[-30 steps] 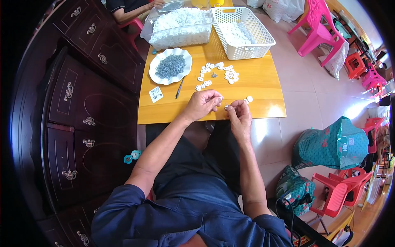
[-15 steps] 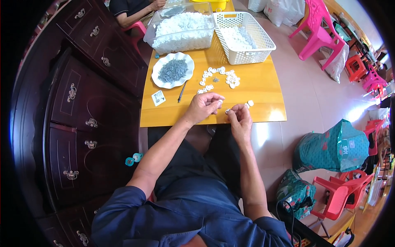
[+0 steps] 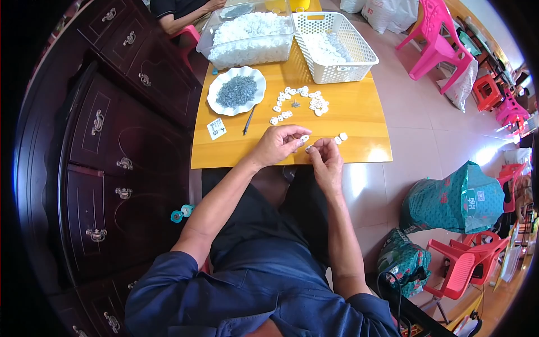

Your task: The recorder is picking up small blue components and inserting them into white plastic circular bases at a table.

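Note:
My left hand (image 3: pixel 276 147) is closed in a pinch on a small white plastic piece (image 3: pixel 304 138) with dark spots, just above the table's near edge. Beside it, the fingertips of my right hand (image 3: pixel 328 160) are pressed together around a tiny whitish and dark part (image 3: pixel 309 149), too small to name. Two loose white pieces (image 3: pixel 343 136) lie just past my right fingers. Farther in, several similar white pieces (image 3: pixel 319 105) form a rough ring around a little heap of grey pins (image 3: pixel 296 104).
On the wooden table (image 3: pixel 359 112) are a scalloped white plate (image 3: pixel 212 101) of grey pins, a dark thin stick (image 3: pixel 248 121) and a white card (image 3: pixel 216 128). Behind stand a clear bin (image 3: pixel 252 53) and a white basket (image 3: pixel 342 74). A dark cabinet (image 3: pixel 146 185) borders the left; another person's arm (image 3: pixel 182 23) shows beyond.
The white piece in my left fingers has turned so its spotted face shows more. My hands stay nearly in place, with the view shifted slightly.

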`<state>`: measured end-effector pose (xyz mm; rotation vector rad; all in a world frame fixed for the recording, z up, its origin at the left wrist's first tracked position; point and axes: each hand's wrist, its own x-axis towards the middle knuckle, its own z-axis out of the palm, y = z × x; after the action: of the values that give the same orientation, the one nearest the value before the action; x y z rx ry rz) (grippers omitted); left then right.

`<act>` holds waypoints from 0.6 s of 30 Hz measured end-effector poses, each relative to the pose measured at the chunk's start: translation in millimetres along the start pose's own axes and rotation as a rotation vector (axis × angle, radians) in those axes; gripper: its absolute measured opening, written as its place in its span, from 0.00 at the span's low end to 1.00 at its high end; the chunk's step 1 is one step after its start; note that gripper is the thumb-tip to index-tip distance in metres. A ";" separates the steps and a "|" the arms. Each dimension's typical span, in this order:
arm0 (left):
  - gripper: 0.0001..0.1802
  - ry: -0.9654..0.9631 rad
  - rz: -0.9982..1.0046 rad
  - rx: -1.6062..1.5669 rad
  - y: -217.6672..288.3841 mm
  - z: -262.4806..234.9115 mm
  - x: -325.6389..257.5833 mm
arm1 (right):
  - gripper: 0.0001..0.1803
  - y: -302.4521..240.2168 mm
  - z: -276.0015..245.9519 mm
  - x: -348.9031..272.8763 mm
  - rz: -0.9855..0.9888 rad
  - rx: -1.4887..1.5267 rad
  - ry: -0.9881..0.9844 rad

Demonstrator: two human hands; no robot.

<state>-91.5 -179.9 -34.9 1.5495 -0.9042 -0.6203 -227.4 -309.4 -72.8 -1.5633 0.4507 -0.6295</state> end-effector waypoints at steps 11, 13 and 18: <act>0.15 -0.010 -0.004 0.025 5.1 2.4 -4.7 | 0.08 4.8 -0.7 -0.4 0.001 0.003 -0.008; 0.14 -0.022 0.001 0.069 8.2 2.5 -4.6 | 0.08 3.9 -1.3 0.0 0.002 -0.003 -0.010; 0.14 -0.030 -0.010 0.081 4.9 2.9 -3.6 | 0.07 -0.3 -0.6 0.1 0.010 -0.009 -0.019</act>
<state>-96.8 -178.8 -31.0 1.6210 -0.9552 -0.6225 -227.7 -309.9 -72.5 -1.5732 0.4479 -0.6052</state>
